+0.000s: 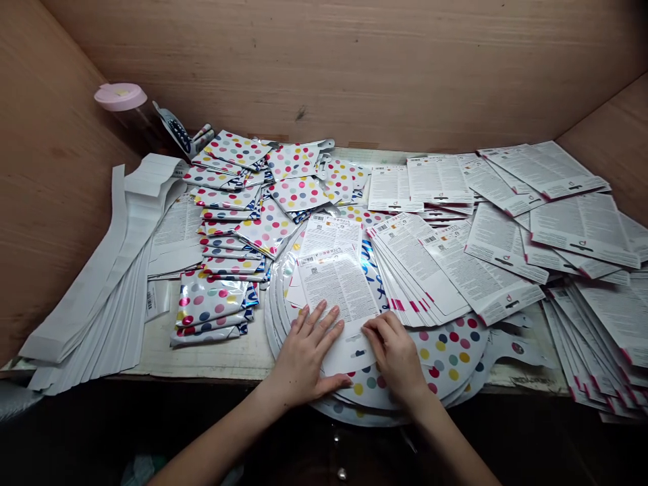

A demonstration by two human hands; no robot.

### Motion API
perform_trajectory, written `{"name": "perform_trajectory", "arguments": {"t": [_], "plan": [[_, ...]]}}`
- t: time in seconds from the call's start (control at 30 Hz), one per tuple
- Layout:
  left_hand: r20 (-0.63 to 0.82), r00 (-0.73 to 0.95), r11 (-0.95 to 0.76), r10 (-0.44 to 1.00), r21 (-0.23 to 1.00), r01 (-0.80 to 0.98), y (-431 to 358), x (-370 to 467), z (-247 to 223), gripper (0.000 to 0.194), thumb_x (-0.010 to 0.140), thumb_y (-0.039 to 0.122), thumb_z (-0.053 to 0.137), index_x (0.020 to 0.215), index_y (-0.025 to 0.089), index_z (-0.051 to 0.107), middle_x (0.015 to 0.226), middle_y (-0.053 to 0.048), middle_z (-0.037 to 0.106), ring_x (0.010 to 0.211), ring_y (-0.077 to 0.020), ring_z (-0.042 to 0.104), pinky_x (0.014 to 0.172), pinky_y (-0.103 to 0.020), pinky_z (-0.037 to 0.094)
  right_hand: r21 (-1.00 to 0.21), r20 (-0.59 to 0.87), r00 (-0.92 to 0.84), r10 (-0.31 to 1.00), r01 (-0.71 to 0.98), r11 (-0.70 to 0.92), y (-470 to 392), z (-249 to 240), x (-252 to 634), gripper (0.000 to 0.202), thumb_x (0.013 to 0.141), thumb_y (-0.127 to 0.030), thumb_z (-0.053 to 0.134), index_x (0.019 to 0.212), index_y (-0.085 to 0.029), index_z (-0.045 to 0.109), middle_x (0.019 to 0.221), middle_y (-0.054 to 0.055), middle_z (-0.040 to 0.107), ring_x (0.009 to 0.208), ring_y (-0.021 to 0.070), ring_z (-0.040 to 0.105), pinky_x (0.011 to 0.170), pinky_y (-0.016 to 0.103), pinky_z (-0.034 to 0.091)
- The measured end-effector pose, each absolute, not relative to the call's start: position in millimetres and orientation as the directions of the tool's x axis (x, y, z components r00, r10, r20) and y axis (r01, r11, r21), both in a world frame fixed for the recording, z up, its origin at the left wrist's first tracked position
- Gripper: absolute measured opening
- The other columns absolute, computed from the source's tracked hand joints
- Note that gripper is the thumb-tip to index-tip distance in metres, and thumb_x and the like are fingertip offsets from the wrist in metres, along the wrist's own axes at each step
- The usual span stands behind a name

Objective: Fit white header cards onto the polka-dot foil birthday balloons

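A white printed card (341, 290) with a hanging slot lies on a stack of round foil sheets with coloured dots (455, 347). Flat on the card's lower left part rests my left hand (308, 347), its fingers spread. My right hand (395, 351) is closed at the card's right edge, fingertips pinched together; whatever they hold is too small to make out. Another printed card (331, 233) sits partly under the first. Just right of them is a fan of printed cards (415, 263), also on the round sheets.
Folded dotted foil packets (217, 293) are piled left of centre. Long white paper strips (101, 270) lie at far left, near a pink-lidded bottle (121, 98). More cards (577, 226) cover the right side. Wooden panels (354, 67) enclose the back and sides.
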State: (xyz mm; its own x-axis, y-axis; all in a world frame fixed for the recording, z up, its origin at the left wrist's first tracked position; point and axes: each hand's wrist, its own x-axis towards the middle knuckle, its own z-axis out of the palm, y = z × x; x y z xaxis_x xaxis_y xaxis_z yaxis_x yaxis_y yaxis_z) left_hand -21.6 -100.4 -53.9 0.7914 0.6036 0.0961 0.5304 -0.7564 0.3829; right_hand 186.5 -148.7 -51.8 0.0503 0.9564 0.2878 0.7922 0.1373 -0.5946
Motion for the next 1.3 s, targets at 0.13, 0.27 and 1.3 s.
{"name": "perform_trajectory", "arguments": {"t": [0.13,0.27,1.3], "plan": [[0.088,0.791,-0.757,0.605,0.371,0.538,-100,-21,-55,0.086,0.081,0.07,0.054,0.146,0.017,0.038,0.157,-0.011,0.032,0.147,-0.0355,0.018,0.117,-0.058,0.015,-0.552,0.294,0.039,0.955,0.823,0.136,-147,-58,186,0.019,0.098,-0.016,0.041,0.087,-0.018,0.056,0.083,0.005,0.054,0.08,0.0185,0.054,0.073,0.032,0.049],[0.085,0.794,-0.76,0.601,0.366,0.536,-100,-21,-54,0.084,0.082,0.071,0.051,0.145,0.016,0.04,0.157,-0.011,0.032,0.147,-0.0352,0.018,0.118,-0.057,0.014,-0.468,0.29,0.026,0.957,0.876,0.118,-144,-63,179,0.022,0.099,-0.02,0.039,0.082,-0.017,0.053,0.081,0.007,0.052,0.077,0.0215,0.05,0.07,0.035,0.045],[0.535,0.759,-0.917,0.372,0.341,0.209,-107,-36,-61,0.039,0.089,0.027,0.064,0.124,0.011,0.058,0.107,-0.015,0.073,0.111,-0.0277,0.065,0.101,-0.05,0.05,-0.557,0.1,-0.362,0.927,0.752,0.353,-203,-21,217,0.033,0.092,-0.019,0.057,0.125,-0.019,0.054,0.108,0.011,0.059,0.099,0.0253,0.053,0.083,0.039,0.05]]}}
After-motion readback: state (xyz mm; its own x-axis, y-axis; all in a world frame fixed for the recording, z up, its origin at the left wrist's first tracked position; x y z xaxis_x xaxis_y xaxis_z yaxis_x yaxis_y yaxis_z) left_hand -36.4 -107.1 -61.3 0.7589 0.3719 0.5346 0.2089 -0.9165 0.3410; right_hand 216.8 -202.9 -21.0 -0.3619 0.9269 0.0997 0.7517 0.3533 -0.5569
